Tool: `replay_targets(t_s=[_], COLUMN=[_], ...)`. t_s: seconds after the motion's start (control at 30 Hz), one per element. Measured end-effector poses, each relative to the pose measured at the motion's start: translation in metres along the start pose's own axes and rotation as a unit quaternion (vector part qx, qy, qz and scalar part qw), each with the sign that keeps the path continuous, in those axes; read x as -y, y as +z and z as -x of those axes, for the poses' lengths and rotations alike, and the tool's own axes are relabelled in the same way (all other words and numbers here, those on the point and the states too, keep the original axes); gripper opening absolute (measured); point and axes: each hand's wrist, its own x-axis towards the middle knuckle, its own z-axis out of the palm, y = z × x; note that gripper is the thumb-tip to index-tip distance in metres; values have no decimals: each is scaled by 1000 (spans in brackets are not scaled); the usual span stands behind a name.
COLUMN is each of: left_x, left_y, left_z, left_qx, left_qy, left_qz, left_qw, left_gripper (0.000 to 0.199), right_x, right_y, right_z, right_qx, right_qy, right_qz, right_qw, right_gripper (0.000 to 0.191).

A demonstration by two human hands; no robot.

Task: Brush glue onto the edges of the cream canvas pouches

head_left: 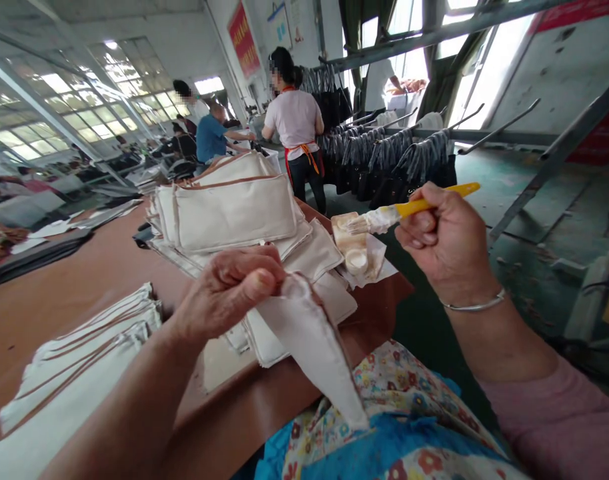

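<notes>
Pinched in my left hand (239, 287) is the top corner of a white fabric piece (319, 353) with a brown edge, its lower end hanging over my flowered apron (424, 407). My right hand (444, 240) grips a brush (409, 207) by its yellow handle. The bristles, coated in white, point left above a small glue container (352, 233) with a round opening. Whether they touch it I cannot tell. Just beyond my left hand rises a stack of sewn white fabric pieces (234, 213).
Another row of white fabric pieces (79, 360) lies at the left on the brown-covered table (119, 260). Dark bags (374, 180) hang from a metal rack (514, 113) at the right. A person (294, 127) stands behind the stack; others work farther back.
</notes>
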Motion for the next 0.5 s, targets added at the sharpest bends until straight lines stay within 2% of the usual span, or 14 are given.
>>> replay_targets(t_s=[0.07,0.13,0.17,0.23,0.3,0.37,0.5], left_x=[17,48,66,103,133,154,178], left_y=[-27,-51,-59,-66,-56,-32,20], left_z=[2,12,18,34,50,60,61], left_qx=[35,82,94,68,21,-7,-65], left_qy=[-56,-174,-239,-346,-400,-410,-413], left_qz=[10,34,48,48,-8,-107,-239], left_qw=[998,981,965,935,916,906,876], left_gripper=[79,95,98,93,79,63,43], right_x=[5,2,-2,-16,-34,-51,-79], right_y=[-4,-12,-17,-28,-38,-44,-42], right_z=[-1,3,6,14,22,29,38], right_qx=[-2,-2,-3,-13,-31,-47,-63], right_qy=[-14,-10,-1,28,68,106,161], right_qz=[-4,4,9,16,17,13,1], right_qw=[1000,1000,1000,999,997,993,985], right_gripper=[14,13,13,14,14,15,18])
